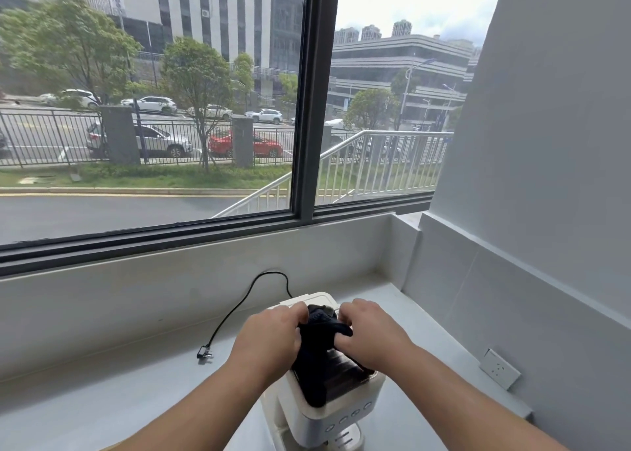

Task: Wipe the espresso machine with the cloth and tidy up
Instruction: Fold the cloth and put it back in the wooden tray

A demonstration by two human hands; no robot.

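Left hand (273, 338): curled onto the near-left edge of the dark cloth (319, 351), fingers clamped on the fabric.
Right hand (367, 334): closed on the cloth's right edge, thumb tucked under a fold, just across from the left hand.
Cloth: bunched between the two hands and draped down the top of the espresso machine (327, 406), its lower part hanging toward the machine's front below both wrists.
Why held so: a grip at each side probably served to spread or fold the cloth flat against the top panel, so that more fabric met the surface.
Espresso machine: stood directly under both hands on the pale bench (112, 406); its row of round buttons (348, 416) faced the person, beneath the hands.
Power cord (249, 297): looped from behind the machine out past the left hand, its plug (204, 352) lying loose on the bench, well apart from the hand.
Why unplugged: likely for safety during wiping.
Wall socket (499, 368): on the wall beyond the right forearm, nothing plugged in.
Stage, judged: wiping the top seemed under way; sides, front and the cord's tidying appeared not yet done.
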